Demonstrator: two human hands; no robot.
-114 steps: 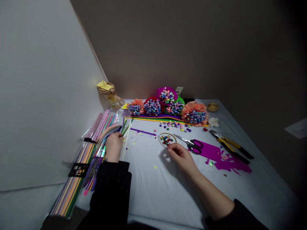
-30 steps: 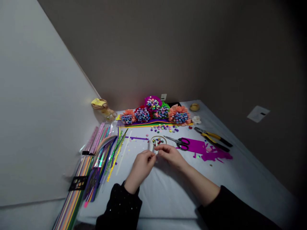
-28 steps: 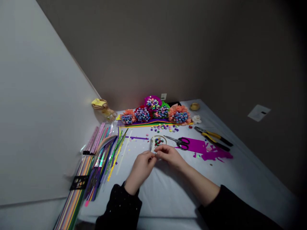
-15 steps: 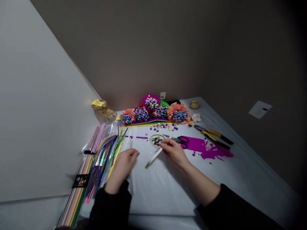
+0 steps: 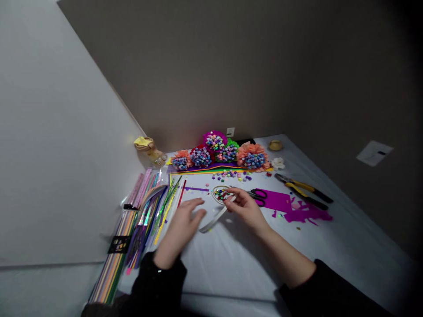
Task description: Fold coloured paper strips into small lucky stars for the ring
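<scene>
Inspection finding: your right hand (image 5: 246,209) is narrowed to a fingertip pinch on the upper end of a curled white paper strip (image 5: 218,219), just beside the rim of a cream-rimmed oval dish (image 5: 213,194) of glossy multicoloured stars (image 5: 222,194). The strip's free end curves down toward the cloth. Your left hand (image 5: 183,224) is wide, palm down and fingers spread, holding nothing, near that free end but not touching it. Keep the pinch firm and close to the strip's end, and bring your left fingers in lightly to steady the curve. Keep the strip's movement clear of the dish and of the magenta-handled steel scissors (image 5: 259,197) to its right.
</scene>
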